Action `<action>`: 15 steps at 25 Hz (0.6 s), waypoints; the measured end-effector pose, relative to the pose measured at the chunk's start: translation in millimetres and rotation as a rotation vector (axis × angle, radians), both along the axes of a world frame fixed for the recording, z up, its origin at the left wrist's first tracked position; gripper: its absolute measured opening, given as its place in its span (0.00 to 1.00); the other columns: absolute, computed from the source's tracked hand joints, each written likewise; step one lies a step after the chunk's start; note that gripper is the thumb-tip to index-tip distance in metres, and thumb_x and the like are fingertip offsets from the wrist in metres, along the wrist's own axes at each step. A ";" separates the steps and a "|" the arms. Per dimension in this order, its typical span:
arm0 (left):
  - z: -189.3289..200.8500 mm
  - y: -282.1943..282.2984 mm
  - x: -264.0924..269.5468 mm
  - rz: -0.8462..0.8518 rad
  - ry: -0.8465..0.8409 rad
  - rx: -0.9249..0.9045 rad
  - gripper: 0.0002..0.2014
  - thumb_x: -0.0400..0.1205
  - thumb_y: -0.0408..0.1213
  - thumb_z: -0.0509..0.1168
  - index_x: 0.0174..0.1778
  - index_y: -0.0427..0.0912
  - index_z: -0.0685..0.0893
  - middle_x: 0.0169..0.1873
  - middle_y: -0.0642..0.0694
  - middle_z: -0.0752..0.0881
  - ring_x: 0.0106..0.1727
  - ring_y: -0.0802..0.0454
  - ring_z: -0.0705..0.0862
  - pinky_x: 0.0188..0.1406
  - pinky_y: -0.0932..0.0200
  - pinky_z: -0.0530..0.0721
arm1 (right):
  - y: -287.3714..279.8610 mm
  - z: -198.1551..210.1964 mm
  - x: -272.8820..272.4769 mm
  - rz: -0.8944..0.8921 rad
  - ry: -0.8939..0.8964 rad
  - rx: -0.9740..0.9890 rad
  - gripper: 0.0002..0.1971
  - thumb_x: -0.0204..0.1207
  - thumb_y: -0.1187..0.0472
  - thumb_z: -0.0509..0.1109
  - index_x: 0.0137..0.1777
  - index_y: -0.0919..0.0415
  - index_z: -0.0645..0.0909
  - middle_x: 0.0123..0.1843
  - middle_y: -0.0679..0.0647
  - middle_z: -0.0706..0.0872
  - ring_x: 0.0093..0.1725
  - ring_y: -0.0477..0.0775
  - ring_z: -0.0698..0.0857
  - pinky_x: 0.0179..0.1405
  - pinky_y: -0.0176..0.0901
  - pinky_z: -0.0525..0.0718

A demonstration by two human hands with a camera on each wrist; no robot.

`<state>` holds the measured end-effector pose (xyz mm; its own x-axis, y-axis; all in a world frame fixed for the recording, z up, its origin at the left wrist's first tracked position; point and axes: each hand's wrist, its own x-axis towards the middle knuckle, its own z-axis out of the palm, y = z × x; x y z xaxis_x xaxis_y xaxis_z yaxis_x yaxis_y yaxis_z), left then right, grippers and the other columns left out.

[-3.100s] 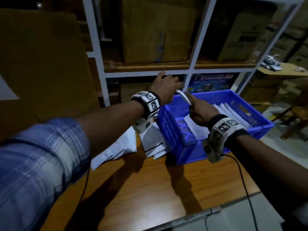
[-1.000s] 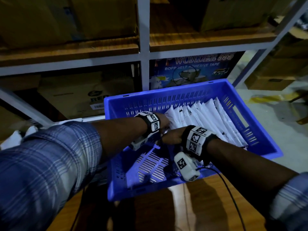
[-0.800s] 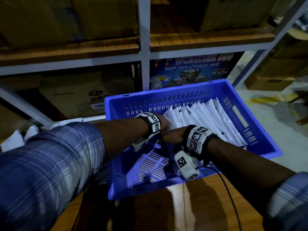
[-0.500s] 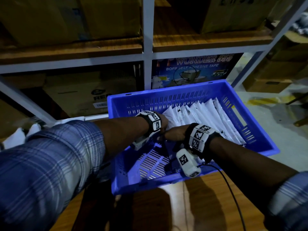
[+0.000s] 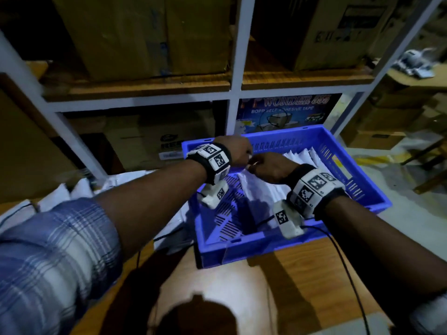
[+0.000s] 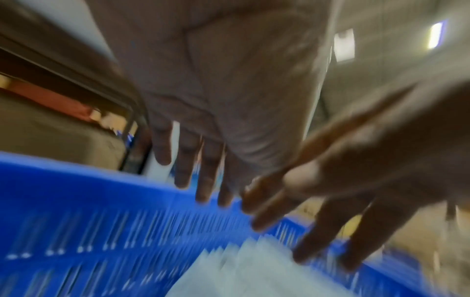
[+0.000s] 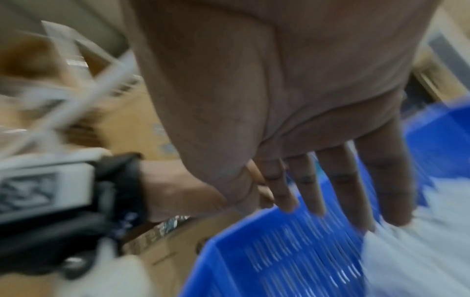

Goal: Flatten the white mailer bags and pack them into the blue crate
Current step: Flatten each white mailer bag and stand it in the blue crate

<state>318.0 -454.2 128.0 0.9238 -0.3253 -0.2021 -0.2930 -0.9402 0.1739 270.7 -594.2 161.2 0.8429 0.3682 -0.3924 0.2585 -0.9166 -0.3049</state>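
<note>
The blue crate (image 5: 266,247) stands on the wooden table, with several white mailer bags (image 5: 263,189) leaning in a row in its right half. Both hands hover close together just above the crate. My left hand (image 5: 238,151) is over the far left rim and my right hand (image 5: 267,168) is over the bags. In the blurred left wrist view the left hand's fingers (image 6: 198,170) are straight and hold nothing. The right wrist view shows the right hand's fingers (image 7: 330,191) straight too, just above the bags (image 7: 419,251).
More loose white mailer bags (image 5: 79,192) lie on the table (image 5: 217,286) left of the crate. A white metal rack (image 5: 234,93) with cardboard boxes rises right behind the crate. Cables run from both wrist cameras across the table.
Both hands have lifted out of the crate, where they were low against the row of bags. They now hover above it with nothing held.
</note>
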 end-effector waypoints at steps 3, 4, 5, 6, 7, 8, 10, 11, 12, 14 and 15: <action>13.2 36.4 -58.6 0.121 -0.210 -0.330 0.22 0.82 0.48 0.63 0.74 0.52 0.81 0.73 0.46 0.81 0.72 0.43 0.79 0.70 0.50 0.78 | 18.9 3.0 -44.7 -0.070 -0.140 0.226 0.25 0.84 0.55 0.65 0.79 0.58 0.70 0.78 0.61 0.75 0.75 0.61 0.75 0.70 0.47 0.72; 9.8 50.3 -84.6 0.141 -0.299 -0.440 0.26 0.80 0.48 0.62 0.76 0.50 0.79 0.74 0.45 0.80 0.74 0.43 0.78 0.73 0.49 0.76 | 31.2 0.3 -64.1 -0.091 -0.180 0.304 0.27 0.83 0.55 0.66 0.82 0.57 0.67 0.80 0.59 0.72 0.78 0.58 0.72 0.72 0.46 0.68; 3.2 59.6 -109.5 0.158 -0.371 -0.516 0.28 0.79 0.48 0.62 0.78 0.50 0.76 0.75 0.45 0.79 0.75 0.44 0.77 0.74 0.49 0.75 | 40.2 -3.8 -82.5 -0.102 -0.224 0.360 0.30 0.83 0.56 0.66 0.84 0.58 0.64 0.83 0.58 0.68 0.81 0.56 0.68 0.75 0.45 0.65; -6.1 74.6 -139.3 0.191 -0.412 -0.565 0.30 0.79 0.48 0.62 0.80 0.50 0.75 0.77 0.46 0.77 0.76 0.45 0.76 0.76 0.49 0.74 | 55.9 -9.9 -105.0 -0.098 -0.269 0.403 0.32 0.82 0.58 0.67 0.84 0.59 0.61 0.84 0.57 0.65 0.83 0.55 0.65 0.78 0.44 0.62; -17.6 90.1 -169.2 0.228 -0.425 -0.598 0.30 0.80 0.47 0.63 0.81 0.51 0.73 0.78 0.46 0.76 0.77 0.46 0.74 0.76 0.49 0.74 | 72.5 -17.6 -127.3 -0.084 -0.316 0.444 0.33 0.81 0.59 0.68 0.85 0.59 0.60 0.85 0.57 0.64 0.84 0.55 0.62 0.80 0.45 0.61; -28.8 102.3 -194.6 0.265 -0.412 -0.619 0.30 0.81 0.45 0.64 0.81 0.52 0.72 0.78 0.46 0.75 0.78 0.46 0.73 0.76 0.49 0.74 | 86.1 -24.2 -146.6 -0.068 -0.352 0.476 0.34 0.81 0.60 0.69 0.85 0.60 0.61 0.85 0.58 0.64 0.84 0.55 0.62 0.81 0.47 0.61; -48.4 133.5 -249.3 0.324 -0.349 -0.638 0.30 0.82 0.44 0.65 0.82 0.53 0.70 0.80 0.46 0.73 0.80 0.46 0.71 0.76 0.46 0.74 | 119.6 -42.6 -188.6 -0.045 -0.344 0.511 0.34 0.81 0.60 0.69 0.85 0.60 0.61 0.84 0.58 0.65 0.84 0.55 0.62 0.82 0.49 0.61; -57.4 151.5 -277.4 0.351 -0.312 -0.628 0.30 0.82 0.43 0.65 0.83 0.54 0.69 0.80 0.46 0.72 0.80 0.46 0.70 0.77 0.45 0.74 | 139.0 -52.9 -210.2 -0.034 -0.308 0.511 0.34 0.81 0.59 0.69 0.85 0.58 0.61 0.85 0.56 0.64 0.84 0.54 0.62 0.82 0.49 0.61; -67.2 168.5 -302.2 0.376 -0.276 -0.613 0.30 0.83 0.42 0.66 0.83 0.54 0.69 0.81 0.46 0.71 0.81 0.45 0.69 0.77 0.45 0.73 | 157.5 -63.1 -230.4 -0.025 -0.263 0.503 0.34 0.82 0.58 0.68 0.85 0.55 0.60 0.85 0.55 0.63 0.85 0.53 0.61 0.82 0.48 0.62; -82.5 197.0 -344.5 0.415 -0.207 -0.577 0.30 0.84 0.41 0.66 0.84 0.54 0.67 0.82 0.46 0.69 0.82 0.46 0.66 0.78 0.46 0.72 | 186.9 -81.1 -265.9 -0.003 -0.168 0.486 0.34 0.83 0.54 0.67 0.86 0.49 0.57 0.87 0.53 0.59 0.85 0.52 0.59 0.82 0.51 0.64; -89.7 210.3 -361.3 0.438 -0.178 -0.562 0.30 0.84 0.41 0.66 0.84 0.55 0.66 0.83 0.47 0.68 0.83 0.46 0.65 0.78 0.47 0.72 | 199.1 -90.1 -280.1 0.012 -0.134 0.473 0.33 0.84 0.52 0.66 0.86 0.48 0.56 0.87 0.53 0.58 0.85 0.53 0.59 0.81 0.52 0.64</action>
<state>-43.2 -243.8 38.3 0.9962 0.0705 0.0516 0.0202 -0.7606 0.6489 -9.4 -395.1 71.1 0.8690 0.4901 -0.0683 0.3339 -0.6826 -0.6500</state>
